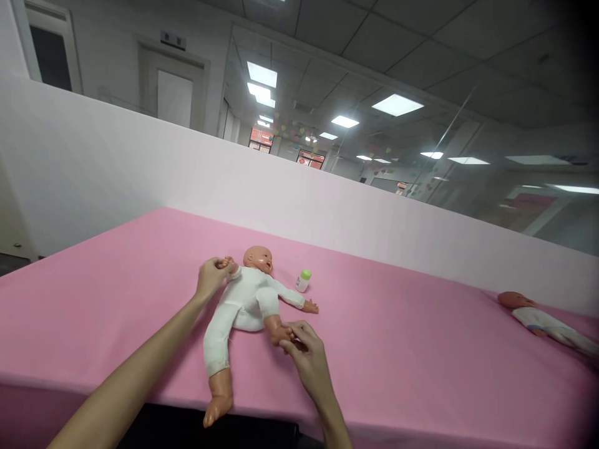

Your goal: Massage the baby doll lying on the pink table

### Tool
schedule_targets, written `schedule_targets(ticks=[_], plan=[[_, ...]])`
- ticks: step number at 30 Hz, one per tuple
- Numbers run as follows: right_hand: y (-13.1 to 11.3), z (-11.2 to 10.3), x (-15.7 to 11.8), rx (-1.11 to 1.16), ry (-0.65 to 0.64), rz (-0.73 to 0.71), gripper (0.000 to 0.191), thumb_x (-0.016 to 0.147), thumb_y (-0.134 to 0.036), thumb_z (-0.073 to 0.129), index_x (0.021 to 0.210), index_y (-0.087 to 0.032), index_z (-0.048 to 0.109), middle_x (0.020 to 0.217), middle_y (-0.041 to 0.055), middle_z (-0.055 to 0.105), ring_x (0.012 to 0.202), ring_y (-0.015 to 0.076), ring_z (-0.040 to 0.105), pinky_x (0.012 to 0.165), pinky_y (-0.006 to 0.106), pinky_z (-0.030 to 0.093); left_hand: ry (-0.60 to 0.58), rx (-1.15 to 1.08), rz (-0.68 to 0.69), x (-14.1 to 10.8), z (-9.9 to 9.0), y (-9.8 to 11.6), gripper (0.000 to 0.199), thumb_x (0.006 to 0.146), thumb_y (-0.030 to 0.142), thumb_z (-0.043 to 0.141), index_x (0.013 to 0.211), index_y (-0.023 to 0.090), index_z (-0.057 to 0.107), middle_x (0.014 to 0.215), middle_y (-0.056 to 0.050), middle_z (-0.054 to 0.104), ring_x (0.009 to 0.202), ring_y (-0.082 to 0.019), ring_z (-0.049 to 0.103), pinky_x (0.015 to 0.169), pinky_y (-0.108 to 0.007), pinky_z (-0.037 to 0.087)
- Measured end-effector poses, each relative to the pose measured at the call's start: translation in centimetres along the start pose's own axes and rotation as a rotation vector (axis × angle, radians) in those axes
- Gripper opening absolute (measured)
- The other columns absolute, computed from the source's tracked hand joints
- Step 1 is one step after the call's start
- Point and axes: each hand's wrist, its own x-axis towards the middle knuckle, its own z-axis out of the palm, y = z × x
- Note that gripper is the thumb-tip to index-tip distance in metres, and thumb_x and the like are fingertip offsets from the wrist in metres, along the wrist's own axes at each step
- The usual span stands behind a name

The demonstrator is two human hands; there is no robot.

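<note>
Baby doll of tan plastic with a white cloth body [248, 290] is laid face-up on a pink-covered table [384, 337], its hand pinched by the left hand [211, 276], its foot gripped by the right hand [306, 354].

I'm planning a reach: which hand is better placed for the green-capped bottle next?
Right, I'd judge: the right hand looks nearer the bottle, though it holds the doll by one foot. The left hand, equally occupied, is on the doll's other side.

Lit ceiling panels [262, 74] hang beyond what seems glass [449, 134], above a white partition [281, 187].
</note>
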Motion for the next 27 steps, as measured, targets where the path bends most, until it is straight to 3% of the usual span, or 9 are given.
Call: schedule_targets(ticks=[3,7,12,16,21,23,27], plan=[[-0.6,-1.9,-2.9,-0.059,-0.120,0.042,0.016,0.086,-0.034,0.074,0.097,-0.025,0.081,0.094,0.0054,0.062,0.085,0.0226,0.061,0.074,0.030,0.047,0.043,-0.214,-0.138,1.4,-3.0,-1.5,0.038,0.063,0.049,0.083,0.072,0.016,0.067,0.073,-0.003,0.068,0.076,-0.021,0.066,0.071,-0.032,0.055],[1.0,-2.8,-5.8,-0.077,-0.188,0.100,0.019,0.083,-0.037,0.075,0.096,-0.026,0.083,0.090,0.0055,0.062,0.085,0.0237,0.061,0.074,0.031,0.045,0.114,-0.297,-0.294,2.2,-6.2,-4.5,0.039,0.058,0.047,0.087,0.071,0.015,0.069,0.072,-0.006,0.070,0.079,-0.024,0.070,0.076,-0.036,0.058],[2.8,-2.5,-6.6,-0.054,-0.154,0.136,0.023,0.081,-0.040,0.077,0.098,-0.026,0.084,0.089,0.0059,0.063,0.084,0.0245,0.062,0.075,0.032,0.047,0.167,-0.310,-0.339,1.8,-7.3,-6.2,0.037,0.057,0.046,0.087,0.067,0.017,0.067,0.066,-0.006,0.069,0.072,-0.025,0.070,0.067,-0.037,0.057],[1.5,-2.5,-4.9,-0.063,-0.085,0.070,0.020,0.084,-0.041,0.077,0.096,-0.026,0.083,0.093,0.0068,0.067,0.086,0.0246,0.063,0.076,0.032,0.047,0.108,-0.288,-0.261,1.7,-5.9,-3.7,0.038,0.059,0.048,0.088,0.067,0.017,0.067,0.070,-0.007,0.070,0.074,-0.024,0.070,0.071,-0.035,0.057],[0.0,-1.3,-0.7,-0.046,-0.018,0.011,0.017,0.083,-0.030,0.074,0.097,-0.024,0.082,0.093,0.0060,0.065,0.084,0.0235,0.062,0.072,0.032,0.049,-0.005,-0.030,-0.036,0.9,-1.9,0.6,0.032,0.069,0.047,0.080,0.071,0.019,0.066,0.075,-0.004,0.070,0.073,-0.020,0.066,0.065,-0.030,0.050],[0.2,-0.3,1.0,-0.017,-0.007,-0.009,0.020,0.080,-0.029,0.075,0.098,-0.023,0.082,0.091,0.0056,0.064,0.081,0.0232,0.061,0.071,0.032,0.050,-0.063,0.126,0.035,0.0,-0.2,1.4,0.027,0.071,0.044,0.077,0.071,0.020,0.066,0.073,-0.003,0.070,0.070,-0.019,0.063,0.062,-0.028,0.044],[1.0,1.9,3.2,-0.057,0.001,-0.078,0.011,0.080,-0.026,0.071,0.084,-0.022,0.080,0.084,0.0044,0.064,0.080,0.0223,0.060,0.076,0.034,0.050,-0.162,0.323,0.102,-1.8,2.1,1.4,0.023,0.073,0.040,0.073,0.065,0.021,0.061,0.065,-0.001,0.067,0.062,-0.016,0.058,0.057,-0.028,0.035]])
